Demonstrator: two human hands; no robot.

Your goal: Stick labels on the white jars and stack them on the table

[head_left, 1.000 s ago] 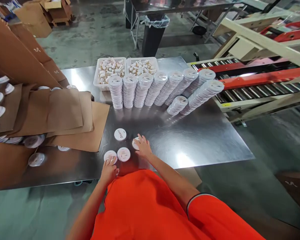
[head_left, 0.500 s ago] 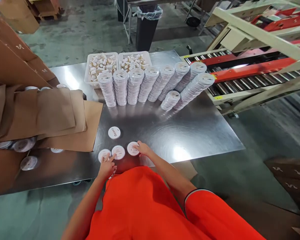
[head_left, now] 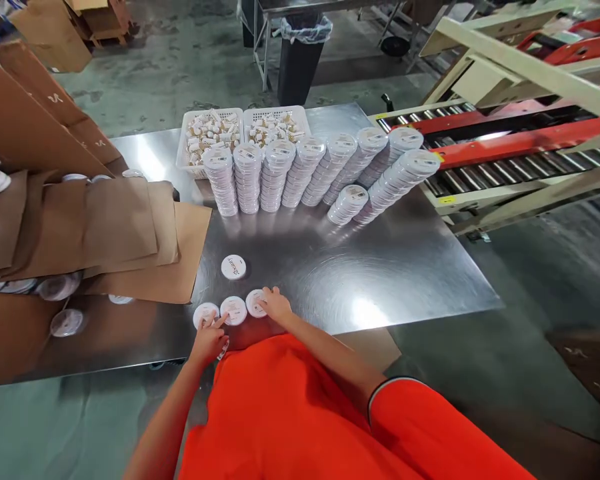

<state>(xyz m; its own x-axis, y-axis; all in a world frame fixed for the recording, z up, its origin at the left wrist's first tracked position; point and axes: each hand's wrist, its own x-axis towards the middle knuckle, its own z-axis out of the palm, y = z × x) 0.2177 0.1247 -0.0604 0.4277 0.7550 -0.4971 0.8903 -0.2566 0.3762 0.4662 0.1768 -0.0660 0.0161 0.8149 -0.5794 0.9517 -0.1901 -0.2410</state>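
Three flat round white containers lie in a row near the table's front edge. My left hand (head_left: 211, 339) has fingers stretched out, resting on the left container (head_left: 203, 312) and reaching the edge of the middle container (head_left: 234, 311). At the row's right end, my right hand (head_left: 277, 305) grips the right container (head_left: 255, 303) from its right side, thumb and fingers at its rim. Just behind the row lies another round white container (head_left: 233, 267) with dark lettering on top, touched by neither hand.
Tall stacks of round containers (head_left: 280, 175) line the metal table (head_left: 300, 260), with a shorter stack (head_left: 348, 204) in front. Behind stand two white baskets (head_left: 181, 150) of small white-and-brown pieces. Cardboard sheets (head_left: 120, 227) cover the left side. A roller conveyor (head_left: 510, 175) adjoins on the right.
My right hand has slid the right container leftward, up close to the middle one. My left hand stays on the left and middle containers. The view has shifted slightly.
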